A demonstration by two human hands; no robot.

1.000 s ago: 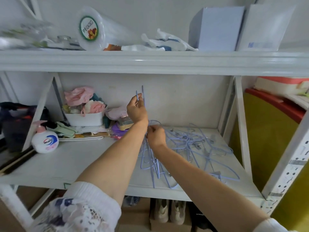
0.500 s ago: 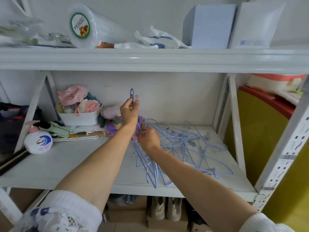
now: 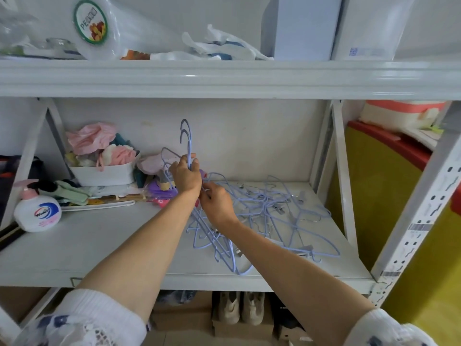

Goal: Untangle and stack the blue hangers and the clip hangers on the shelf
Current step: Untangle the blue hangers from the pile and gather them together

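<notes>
My left hand (image 3: 185, 176) grips the necks of a small bunch of blue hangers (image 3: 187, 139), their hooks standing upright above my fist and their bodies slanting down to the white shelf (image 3: 87, 245). My right hand (image 3: 216, 204) is just below and to the right, fingers curled on blue hanger wire near the same bunch. A tangled heap of blue hangers and metal clip hangers (image 3: 274, 208) is spread over the right part of the shelf.
A white basket of pink cloth (image 3: 102, 171), a soap pump bottle (image 3: 37, 212) and small purple items (image 3: 159, 189) crowd the shelf's left back. Upright shelf posts (image 3: 341, 171) bound the right side. Shoes (image 3: 239, 308) sit below; boxes and bags fill the shelf above.
My left hand has shifted right and slightly lower, now holding two upright hooks together. My right hand stays close under it on the wires. The camera moved nearer.
</notes>
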